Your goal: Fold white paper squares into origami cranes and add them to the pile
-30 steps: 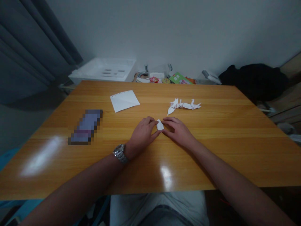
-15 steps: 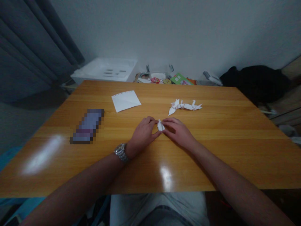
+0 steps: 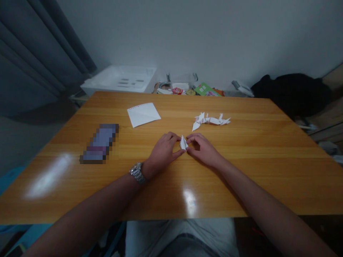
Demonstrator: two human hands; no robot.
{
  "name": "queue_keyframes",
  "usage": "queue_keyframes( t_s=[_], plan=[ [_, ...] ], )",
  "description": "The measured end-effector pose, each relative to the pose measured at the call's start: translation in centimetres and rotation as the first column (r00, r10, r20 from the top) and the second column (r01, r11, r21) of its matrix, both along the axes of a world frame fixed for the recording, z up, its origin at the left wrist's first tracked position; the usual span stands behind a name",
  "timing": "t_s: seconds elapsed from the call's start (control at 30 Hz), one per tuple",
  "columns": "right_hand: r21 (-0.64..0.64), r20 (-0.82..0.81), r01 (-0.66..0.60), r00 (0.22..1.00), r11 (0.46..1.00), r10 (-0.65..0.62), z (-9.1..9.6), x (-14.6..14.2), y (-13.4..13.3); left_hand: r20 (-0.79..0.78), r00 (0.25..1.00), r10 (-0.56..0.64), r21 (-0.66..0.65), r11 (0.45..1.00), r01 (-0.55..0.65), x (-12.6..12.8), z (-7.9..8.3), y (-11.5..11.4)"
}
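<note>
A small folded piece of white paper (image 3: 183,143) stands between my two hands, its pointed tip facing away from me. My left hand (image 3: 165,149) grips its left side and lower corner with thumb and fingers. On the other side, my right hand (image 3: 203,148) pinches the right edge, the fingers curled toward the thumb. Just beyond my hands lies a row of white folded paper shapes (image 3: 213,121). A flat white sheet of paper (image 3: 144,115) with a perforated edge rests farther back on the left.
The wooden table (image 3: 227,189) carries a pixelated phone-like object (image 3: 99,144) on the left. Behind its far edge are a white plastic tray (image 3: 107,80), a green packet (image 3: 205,89) and other small items. Black cloth (image 3: 292,92) lies at the back right.
My right fingers have shifted slightly to the right along the folded paper, showing more of its white face. My left hand has barely moved.
</note>
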State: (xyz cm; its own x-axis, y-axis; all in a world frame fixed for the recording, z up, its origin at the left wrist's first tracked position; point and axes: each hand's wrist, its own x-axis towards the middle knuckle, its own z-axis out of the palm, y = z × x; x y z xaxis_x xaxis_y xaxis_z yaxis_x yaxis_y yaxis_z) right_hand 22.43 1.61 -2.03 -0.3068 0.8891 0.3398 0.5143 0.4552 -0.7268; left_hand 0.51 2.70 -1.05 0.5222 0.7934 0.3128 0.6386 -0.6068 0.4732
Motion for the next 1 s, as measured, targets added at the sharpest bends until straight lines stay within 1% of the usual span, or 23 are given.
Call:
queue_keyframes(
  t_s=[0.27, 0.6, 0.83, 1.0],
  plan=[
    [-0.002, 0.000, -0.021, 1.000, 1.000, 0.021, -0.08, 0.19, 0.13, 0.043, 0.998, -0.055, -0.027, 0.998, 0.056, -0.07, 0.34, 0.11],
    [0.000, 0.000, -0.056, 0.998, 0.998, 0.056, 0.03, 0.20, 0.16, 0.069, 0.996, -0.054, -0.061, 0.996, 0.058, -0.08, 0.21, 0.41],
    [0.011, 0.015, -0.003, 1.000, 1.000, 0.003, -0.23, -0.11, 0.10, 0.090, 0.994, -0.058, -0.074, 0.995, 0.065, -0.08, 0.47, 0.33],
    [0.034, 0.024, -0.003, 1.000, 0.999, 0.002, -0.02, -0.22, 0.05, 0.139, 0.989, -0.049, -0.108, 0.992, 0.064, -0.05, -0.06, 0.70]
  ],
)
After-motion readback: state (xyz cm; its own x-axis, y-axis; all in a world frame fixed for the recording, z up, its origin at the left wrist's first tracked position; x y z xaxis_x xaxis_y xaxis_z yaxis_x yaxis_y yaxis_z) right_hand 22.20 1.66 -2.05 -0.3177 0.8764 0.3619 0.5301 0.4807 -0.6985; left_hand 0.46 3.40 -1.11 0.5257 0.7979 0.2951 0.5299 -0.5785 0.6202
